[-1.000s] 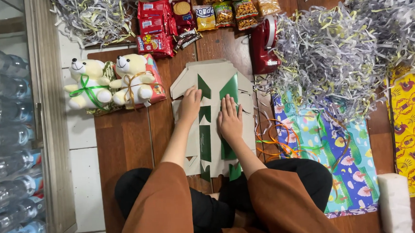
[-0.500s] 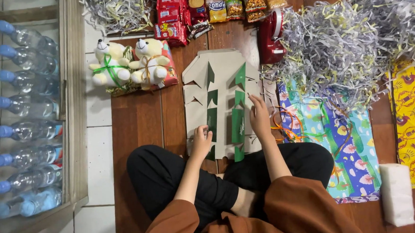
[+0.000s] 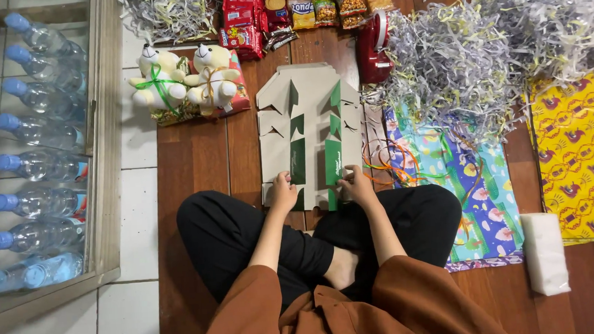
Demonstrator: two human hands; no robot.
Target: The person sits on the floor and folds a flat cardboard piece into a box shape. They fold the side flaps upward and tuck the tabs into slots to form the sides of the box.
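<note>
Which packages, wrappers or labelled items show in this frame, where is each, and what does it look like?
Flat box blank: centre floor, grey card with green flaps; left hand and right hand rest on its near edge.
Red snack packets: top centre, stacked rectangles.
Small snack bags: top edge, yellow, green and orange.
Water bottles: left cabinet, clear, blue caps.
Gift wrap sheets: right, yellow patterned; another is blue.

Small shop floor, bottled water [image 3: 35, 143] in glass cabinet [image 3: 104, 163], snack packets [image 3: 289, 11], gift wrap [image 3: 470, 178]
</note>
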